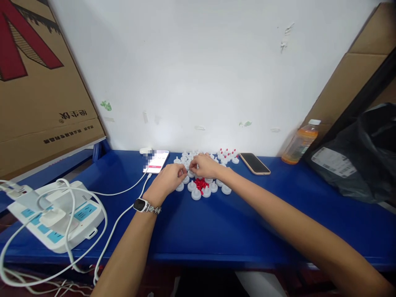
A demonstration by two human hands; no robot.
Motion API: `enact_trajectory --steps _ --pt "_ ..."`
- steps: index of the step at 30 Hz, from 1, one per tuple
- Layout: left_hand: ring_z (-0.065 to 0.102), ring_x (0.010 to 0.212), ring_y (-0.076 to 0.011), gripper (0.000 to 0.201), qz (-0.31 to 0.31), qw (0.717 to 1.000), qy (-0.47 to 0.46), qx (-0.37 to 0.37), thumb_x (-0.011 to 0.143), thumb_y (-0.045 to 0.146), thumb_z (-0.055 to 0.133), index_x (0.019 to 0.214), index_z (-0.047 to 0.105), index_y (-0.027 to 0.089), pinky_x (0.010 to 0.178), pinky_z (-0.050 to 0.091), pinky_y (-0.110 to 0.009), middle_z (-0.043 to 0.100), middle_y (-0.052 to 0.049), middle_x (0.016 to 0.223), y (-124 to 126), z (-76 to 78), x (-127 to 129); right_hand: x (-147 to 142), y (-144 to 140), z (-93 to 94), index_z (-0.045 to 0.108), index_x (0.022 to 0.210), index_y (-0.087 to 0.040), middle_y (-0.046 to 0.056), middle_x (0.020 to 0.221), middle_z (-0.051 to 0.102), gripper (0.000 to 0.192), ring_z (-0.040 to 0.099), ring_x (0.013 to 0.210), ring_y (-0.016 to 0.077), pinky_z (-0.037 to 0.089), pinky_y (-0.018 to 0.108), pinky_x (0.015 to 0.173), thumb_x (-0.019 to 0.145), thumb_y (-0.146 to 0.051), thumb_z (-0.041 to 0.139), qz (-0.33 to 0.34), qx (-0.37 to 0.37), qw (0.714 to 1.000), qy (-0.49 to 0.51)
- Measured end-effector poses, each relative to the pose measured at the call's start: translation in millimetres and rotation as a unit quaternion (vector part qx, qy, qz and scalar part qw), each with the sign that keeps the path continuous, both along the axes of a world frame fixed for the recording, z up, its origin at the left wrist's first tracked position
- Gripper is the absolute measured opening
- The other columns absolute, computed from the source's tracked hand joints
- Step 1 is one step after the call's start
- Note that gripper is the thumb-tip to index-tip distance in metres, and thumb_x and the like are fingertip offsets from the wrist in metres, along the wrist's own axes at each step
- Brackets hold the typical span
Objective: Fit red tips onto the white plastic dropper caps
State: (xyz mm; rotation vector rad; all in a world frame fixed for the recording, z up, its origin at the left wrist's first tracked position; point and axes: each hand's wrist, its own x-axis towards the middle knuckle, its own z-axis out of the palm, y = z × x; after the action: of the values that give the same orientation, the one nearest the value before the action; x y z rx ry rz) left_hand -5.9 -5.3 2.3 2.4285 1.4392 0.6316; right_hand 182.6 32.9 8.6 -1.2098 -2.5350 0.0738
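Note:
Many white plastic spouted caps [196, 194] stand close together on the blue table, with a small pile of red tips [200, 183] in their midst. My left hand [169, 178] is at the left edge of the cluster, thumb and fingers pinched together. Over the caps, just to its right, my right hand [204, 165] is bent down with its fingertips also pinched. Anything between the fingers of either hand is too small or hidden to make out. Behind my right hand, several caps with red tips on their spouts [228, 156] stand near the wall.
A lit phone [157, 161] on a cable lies left of the caps, a dark phone [255, 163] right of them. A power strip [62, 222] with looping white cables occupies the left. At right are an orange drink bottle [300, 142] and a dark plastic bag [355, 152].

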Motion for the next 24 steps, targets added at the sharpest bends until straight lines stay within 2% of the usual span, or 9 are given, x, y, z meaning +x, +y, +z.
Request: enact_trajectory --steps 3,5,8,10,12,14,18,21,24 --pt "0.061 0.071 -0.0194 0.017 -0.007 1.0 -0.009 -0.004 0.089 0.031 0.053 0.088 0.065 0.02 0.061 0.04 -0.029 0.067 -0.005 0.08 2 -3.7 3 1 -1 -1.2 0.074 0.081 -0.022 0.004 0.081 0.073 0.017 0.061 0.088 0.023 0.034 0.037 0.088 0.082 -0.017 0.058 -0.002 -0.013 1.0 0.001" --pt "0.063 0.076 -0.0206 0.019 -0.005 1.0 -0.011 0.022 0.088 0.035 0.054 0.091 0.065 0.019 0.064 0.043 -0.03 0.068 -0.006 0.086 2 -3.6 2 1 -3 -0.8 0.074 0.092 -0.022 0.004 0.081 0.071 0.018 0.061 0.091 0.023 0.033 0.037 0.088 0.083 -0.018 0.06 -0.009 -0.015 1.0 0.016" --pt "0.062 0.074 -0.0211 0.028 0.033 0.998 -0.015 0.051 0.087 0.045 0.056 0.096 0.062 0.019 0.064 0.043 -0.031 0.067 -0.007 0.086 -3 -0.1 -4 6 -11 1.9 0.07 0.106 -0.022 0.003 0.082 0.069 0.023 0.059 0.091 0.0223 0.034 0.036 0.087 0.085 -0.027 0.063 -0.026 -0.006 0.998 0.059" --pt "0.06 0.062 -0.0198 0.031 0.058 0.998 -0.011 0.009 0.086 0.05 0.056 0.092 0.059 0.02 0.057 0.038 -0.029 0.064 -0.003 0.071 -9 1.9 -9 15 -18 3.4 0.069 0.105 -0.021 0.002 0.08 0.066 0.022 0.058 0.089 0.0213 0.034 0.036 0.086 0.087 -0.032 0.061 -0.044 0.01 0.995 0.09" --pt "0.057 0.054 -0.0185 0.028 0.056 0.997 -0.006 -0.052 0.085 0.049 0.056 0.086 0.056 0.021 0.052 0.034 -0.028 0.059 0.001 0.06 -14 1.9 -10 27 -25 2.8 0.07 0.098 -0.021 0.001 0.076 0.064 0.017 0.057 0.086 0.0199 0.034 0.035 0.085 0.089 -0.031 0.059 -0.063 0.021 0.991 0.115" --pt "0.056 0.053 -0.0181 0.023 0.038 0.996 -0.01 -0.081 0.086 0.045 0.054 0.084 0.055 0.021 0.052 0.034 -0.028 0.058 0.001 0.058 -16 0.2 -8 40 -32 -0.3 0.07 0.093 -0.021 0.0 0.075 0.063 0.015 0.057 0.084 0.0185 0.035 0.033 0.084 0.088 -0.028 0.058 -0.077 0.025 0.988 0.135" --pt "0.057 0.057 -0.0181 0.021 -0.004 0.995 -0.04 -0.087 0.088 0.042 0.05 0.092 0.05 0.021 0.054 0.036 -0.027 0.059 0.002 0.062 -14 -5.0 0 70 -35 -9.6 0.07 0.086 -0.02 -0.001 0.073 0.063 0.015 0.057 0.074 0.0154 0.038 0.028 0.074 0.087 -0.027 0.057 -0.102 0.019 0.98 0.169" --pt "0.057 0.056 -0.0189 0.031 0.002 0.996 -0.04 -0.083 0.089 0.05 0.049 0.1 0.045 0.021 0.053 0.035 -0.027 0.058 0.003 0.061 -12 -5.0 2 93 -29 -13.8 0.069 0.086 -0.02 -0.001 0.067 0.062 0.018 0.056 0.065 0.014 0.037 0.026 0.066 0.087 -0.03 0.055 -0.171 0.022 0.967 0.185" --pt "0.057 0.053 -0.0203 0.038 0.04 0.997 -0.024 -0.062 0.091 0.057 0.044 0.104 0.043 0.021 0.052 0.033 -0.028 0.056 0.004 0.056 -11 3.3 5 113 -17 -16.8 0.068 0.098 -0.02 0.0 0.069 0.065 0.02 0.06 0.067 0.0164 0.038 0.026 0.064 0.086 -0.031 0.056 -0.279 0.023 0.944 0.174"
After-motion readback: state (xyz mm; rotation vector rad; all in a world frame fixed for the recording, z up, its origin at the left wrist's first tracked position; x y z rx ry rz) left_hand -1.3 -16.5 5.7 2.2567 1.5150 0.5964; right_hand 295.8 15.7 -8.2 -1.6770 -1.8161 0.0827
